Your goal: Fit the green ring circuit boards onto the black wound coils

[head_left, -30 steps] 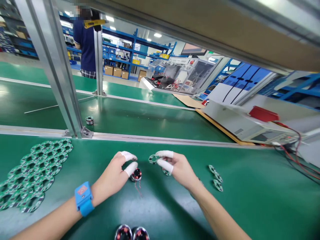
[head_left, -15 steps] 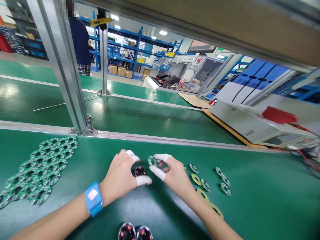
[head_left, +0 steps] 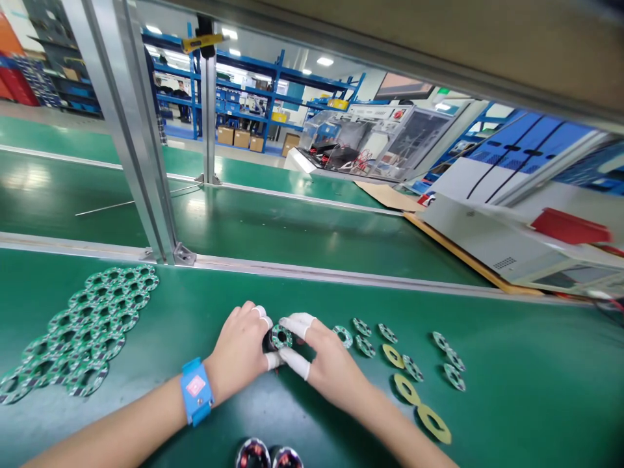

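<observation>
A round green circuit board (head_left: pixel 281 337) with a hole in its middle sits against the top of a motor stator, whose dark side shows only in part. My left hand (head_left: pixel 242 338), in white finger cots and a blue wrist strap (head_left: pixel 197 390), is closed around the stator from the left. From the right, my right hand (head_left: pixel 324 354), also in finger cots, pinches the board's edge between thumb and fingers. Two more stators with copper windings, one of them the left stator (head_left: pixel 253 453), stand at the near edge of the view.
Many overlapping ring boards (head_left: pixel 97 325) lie at the left. Right of my hands are several loose boards (head_left: pixel 365 346) and yellow rings (head_left: pixel 433 424). A metal post (head_left: pixel 141 143) and a rail (head_left: pixel 312 272) border the bench; a grey machine case (head_left: pixel 487 234) stands at the back right.
My right hand has moved left with the circuit board, bringing it onto the stator in my left hand. The view has shifted slightly.
</observation>
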